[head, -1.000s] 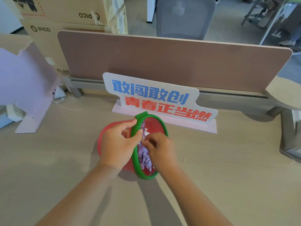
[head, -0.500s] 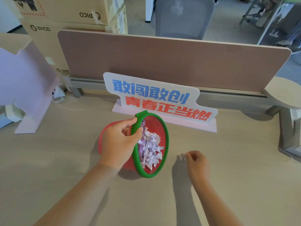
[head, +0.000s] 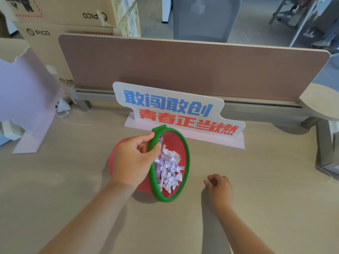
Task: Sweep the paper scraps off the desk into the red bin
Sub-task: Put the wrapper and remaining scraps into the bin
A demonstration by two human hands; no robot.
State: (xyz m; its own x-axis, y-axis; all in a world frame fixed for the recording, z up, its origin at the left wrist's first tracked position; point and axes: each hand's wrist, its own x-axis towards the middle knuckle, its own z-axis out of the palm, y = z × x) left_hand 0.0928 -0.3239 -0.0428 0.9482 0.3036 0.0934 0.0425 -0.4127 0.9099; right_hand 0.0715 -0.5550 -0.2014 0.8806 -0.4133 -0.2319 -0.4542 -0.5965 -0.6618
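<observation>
Red plastic with a green rim (head: pixel 186 162): the bin (head: pixel 146 186) lies tipped on its side on the desk (head: pixel 73 180), mouth turned toward the right hand (head: pixel 219 187). The left hand (head: pixel 134 158) is clamped on the top of the rim, thumb inside and fingers wrapped over the outside, holding the bin at its tilt. Just under that thumb, a heap of pale purple paper scraps (head: pixel 169 167) sits inside the bin against its lower wall.

The right hand rests on the desk apart from the mouth of the bin, fingers curled loosely inward; whether they pinch a scrap I cannot tell. The sweeping looks nearly finished, since almost no scraps show on the wood. One small pale speck (head: pixel 328 180) lies far off to the right of both hands. The next move likely calls for gathering any leftovers toward the mouth, then standing the bin upright without spilling the heap.

The desk is light wood grain. Beyond the gripped rim stands a sign (head: pixel 174 109) with blue and red lettering, backed by a brown divider panel (head: pixel 183 66). Cardboard boxes (head: pixel 64 17) and a grey chair (head: pixel 203 17) stand farther back.
</observation>
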